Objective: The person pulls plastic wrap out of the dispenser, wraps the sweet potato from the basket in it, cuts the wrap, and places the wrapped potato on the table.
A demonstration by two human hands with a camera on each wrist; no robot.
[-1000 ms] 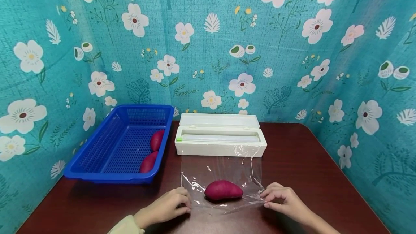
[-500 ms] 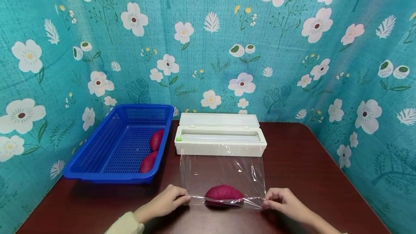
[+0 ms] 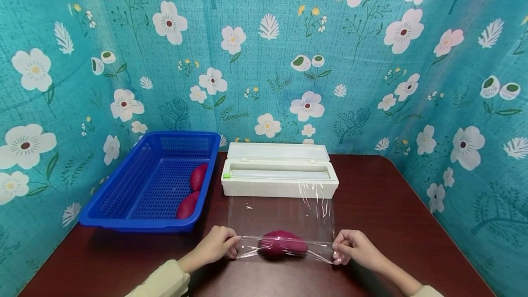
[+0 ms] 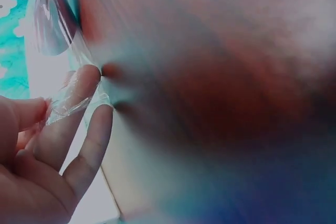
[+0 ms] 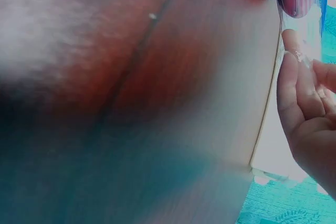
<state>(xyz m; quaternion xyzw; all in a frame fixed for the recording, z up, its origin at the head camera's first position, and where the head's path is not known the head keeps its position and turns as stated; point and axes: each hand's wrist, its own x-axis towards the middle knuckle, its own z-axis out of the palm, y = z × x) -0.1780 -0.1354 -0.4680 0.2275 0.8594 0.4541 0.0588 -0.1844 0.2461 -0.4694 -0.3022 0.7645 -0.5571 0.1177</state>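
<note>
A purple-red sweet potato [image 3: 282, 243] lies on the table with clear plastic wrap [image 3: 280, 217] drawn over it. The sheet runs back from the sweet potato to a white wrap dispenser box [image 3: 280, 189]. My left hand [image 3: 217, 244] pinches the near left corner of the wrap between thumb and fingers; the crumpled film [image 4: 68, 103] shows there in the left wrist view. Over on the other side, my right hand [image 3: 354, 247] pinches the near right corner. The film is stretched between both hands, folded across the sweet potato's top.
A blue plastic basket [image 3: 136, 224] stands at the left, with two more sweet potatoes [image 3: 188, 205] along its right side. The dispenser's lid [image 3: 278, 152] is raised, showing the roll [image 3: 280, 174] inside. A flowered teal cloth [image 3: 255, 58] surrounds the dark red-brown table [image 3: 371, 196].
Both hands have lifted the near edge of the wrap and carried it slightly away from the body, over the sweet potato. The basket and dispenser have stayed in place.
</note>
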